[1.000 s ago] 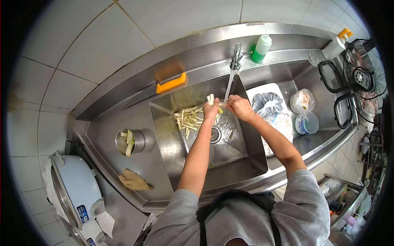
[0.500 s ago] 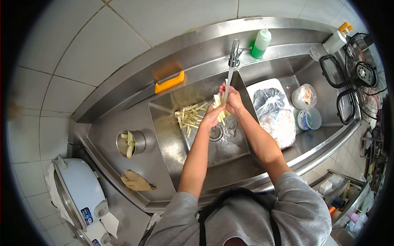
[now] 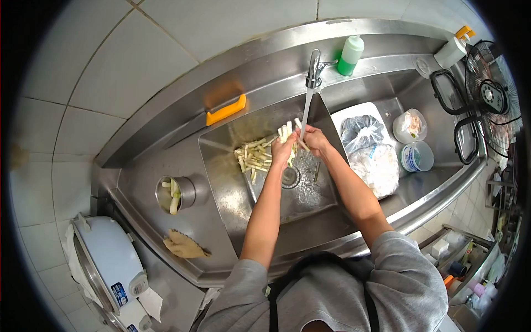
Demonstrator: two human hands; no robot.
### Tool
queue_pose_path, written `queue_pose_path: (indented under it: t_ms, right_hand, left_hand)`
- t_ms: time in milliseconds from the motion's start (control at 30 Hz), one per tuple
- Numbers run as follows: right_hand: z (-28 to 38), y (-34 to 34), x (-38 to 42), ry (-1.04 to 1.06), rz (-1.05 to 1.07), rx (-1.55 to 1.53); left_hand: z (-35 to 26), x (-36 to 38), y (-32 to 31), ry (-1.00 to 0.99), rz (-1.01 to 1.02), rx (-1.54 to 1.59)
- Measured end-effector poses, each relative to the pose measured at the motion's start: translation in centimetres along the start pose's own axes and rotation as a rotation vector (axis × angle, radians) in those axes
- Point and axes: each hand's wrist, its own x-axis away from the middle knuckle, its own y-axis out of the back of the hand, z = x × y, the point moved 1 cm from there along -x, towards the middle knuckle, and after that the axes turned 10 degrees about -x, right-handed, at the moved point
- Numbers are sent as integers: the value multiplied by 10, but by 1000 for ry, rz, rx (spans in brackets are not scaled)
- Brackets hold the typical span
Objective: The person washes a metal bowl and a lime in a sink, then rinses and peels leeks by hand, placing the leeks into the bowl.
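Grips cut stalks [image 3: 285, 131] in left hand [image 3: 282, 151], another in right hand [image 3: 317, 141]. Risks dropping some into the sink basin [image 3: 229, 199] through wet, slack grip

Bright, diffuse light is filling the view. Wet glints are dotting the floor of the sink [image 3: 232, 203], whose near wall is lying in soft shadow; the pale stalks [image 3: 255, 157] are showing clearly. The backsplash [image 3: 166, 115] is mirroring the orange handle [image 3: 226, 110] as a blurred glow. The wide lens is bowing the seams of the wall tiles [image 3: 138, 63], and black vignetting is darkening both sides.
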Motion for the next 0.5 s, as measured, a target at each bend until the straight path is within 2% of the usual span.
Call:
queue_pose_path:
  t_ms: [33,100,133,167,233,267,300,333,400,433,500]
  right_hand:
    - [2,-2,8,-126,20,-39]
    - [6,3,13,-140,67,-97]
    - [6,8,11,-195,151,-93]
    - [5,13,10,-249,235,-87]
    - [11,14,14,-244,272,-82]
    - [14,15,15,-241,244,105]
    - [19,14,19,-235,215,290]
    - [24,14,25,-234,211,289]
    - [29,15,39,-279,256,513]
    - [27,19,43,-282,252,516]
    - [24,23,47,-270,248,138]
  left_hand:
    - [0,1,-1,0,3,0]
    - [1,0,-2,-206,-30,-255]
    - [3,-2,-1,-206,-29,-255]
    - [4,-5,0,-248,-61,-383]
    - [3,-9,2,-335,-127,-632]
    - [4,-10,3,-335,-126,-630]
    - [1,-9,5,-306,-194,-794]
    - [-2,-7,7,-275,-260,-958]
    - [-3,-12,19,-238,-332,-1006]
    - [1,-16,26,-198,-407,-1051]
    - [9,-25,43,-219,-317,-1036]
